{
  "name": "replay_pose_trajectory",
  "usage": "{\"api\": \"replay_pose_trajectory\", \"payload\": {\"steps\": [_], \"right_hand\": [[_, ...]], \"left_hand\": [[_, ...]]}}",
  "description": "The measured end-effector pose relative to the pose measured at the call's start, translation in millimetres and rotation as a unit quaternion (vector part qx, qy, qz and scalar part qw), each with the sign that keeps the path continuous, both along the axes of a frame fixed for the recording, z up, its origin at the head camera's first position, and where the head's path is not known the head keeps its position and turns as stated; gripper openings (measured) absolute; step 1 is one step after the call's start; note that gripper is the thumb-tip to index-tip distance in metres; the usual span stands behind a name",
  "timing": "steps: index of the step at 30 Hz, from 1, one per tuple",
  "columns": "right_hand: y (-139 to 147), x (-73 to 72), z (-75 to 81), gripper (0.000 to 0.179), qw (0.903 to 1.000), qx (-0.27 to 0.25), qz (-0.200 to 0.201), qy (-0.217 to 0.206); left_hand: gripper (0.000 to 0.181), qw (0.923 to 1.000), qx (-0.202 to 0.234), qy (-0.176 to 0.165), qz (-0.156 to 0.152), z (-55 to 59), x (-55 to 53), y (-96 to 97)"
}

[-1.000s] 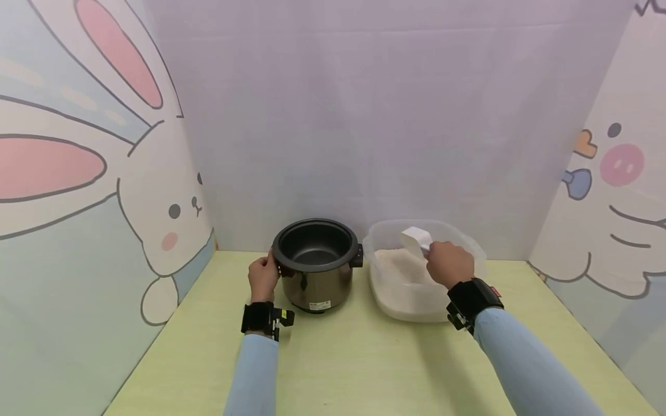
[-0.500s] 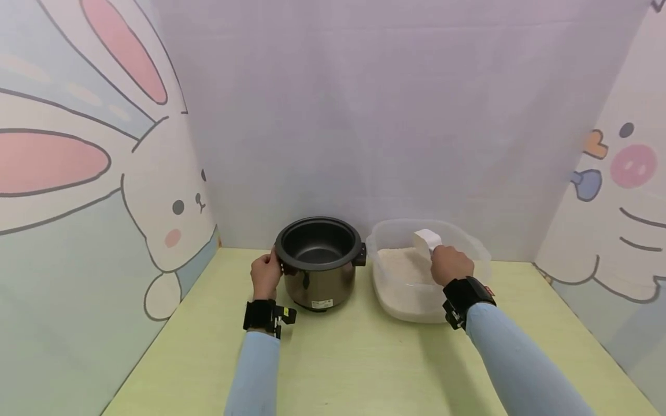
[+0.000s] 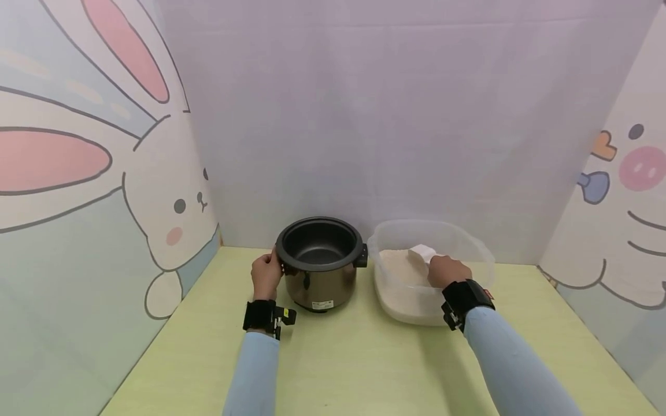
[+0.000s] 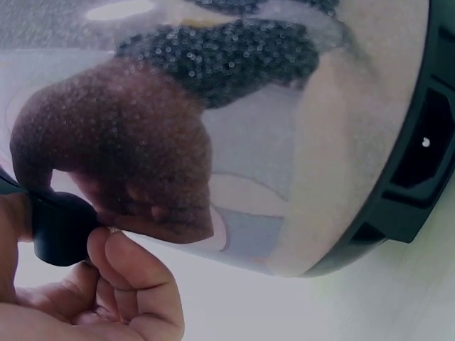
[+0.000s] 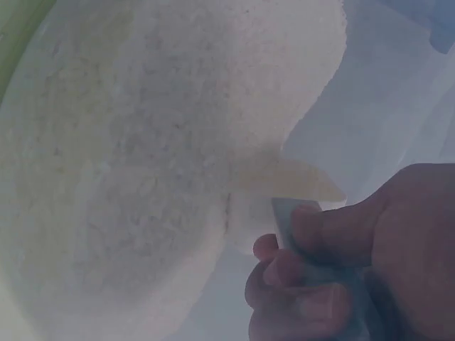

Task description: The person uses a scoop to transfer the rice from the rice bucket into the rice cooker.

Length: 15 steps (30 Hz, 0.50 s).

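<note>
Black handle [image 4: 64, 233], gripped by the left hand [image 3: 266, 277], on the side of a dark uncovered pot [image 3: 321, 284] standing on the table [image 3: 343, 370]. Just to its right, clear tub [image 3: 460, 237] of pale grains [image 3: 396, 267]; within it, white scoop [image 3: 422, 252] clasped in the right hand [image 3: 448, 272].

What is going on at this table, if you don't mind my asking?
A person is using both hands at a table. The left hand holds the side handle of an open pot. The right hand grips a white scoop inside a clear tub of what looks like rice. Whether the scoop is in the rice is hard to tell. No rice shows in the visible part of the pot.
</note>
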State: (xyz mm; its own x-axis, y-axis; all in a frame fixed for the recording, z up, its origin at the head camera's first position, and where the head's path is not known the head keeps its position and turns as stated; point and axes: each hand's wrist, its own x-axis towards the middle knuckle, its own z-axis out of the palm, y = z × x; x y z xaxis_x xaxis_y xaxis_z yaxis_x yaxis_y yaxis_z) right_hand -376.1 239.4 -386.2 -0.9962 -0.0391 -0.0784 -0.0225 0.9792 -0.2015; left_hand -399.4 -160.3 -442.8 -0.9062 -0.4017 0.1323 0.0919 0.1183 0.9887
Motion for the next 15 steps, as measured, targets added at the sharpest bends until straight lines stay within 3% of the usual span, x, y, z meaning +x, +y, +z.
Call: {"api": "replay_pose_trajectory", "payload": {"steps": [8,15], "right_hand": [[5.5,-6.6,-4.8,0.021,0.9964,-0.036,0.058,-0.050],[6.0,-10.4,-8.2,0.035,0.9945,-0.037,0.086,-0.047]], "left_hand": [[0.043,0.9999,0.003,0.010,-0.003,-2.0,0.0,0.7],[0.042,1.0000,0.008,0.005,0.001,-0.9,0.8,0.4]]}}
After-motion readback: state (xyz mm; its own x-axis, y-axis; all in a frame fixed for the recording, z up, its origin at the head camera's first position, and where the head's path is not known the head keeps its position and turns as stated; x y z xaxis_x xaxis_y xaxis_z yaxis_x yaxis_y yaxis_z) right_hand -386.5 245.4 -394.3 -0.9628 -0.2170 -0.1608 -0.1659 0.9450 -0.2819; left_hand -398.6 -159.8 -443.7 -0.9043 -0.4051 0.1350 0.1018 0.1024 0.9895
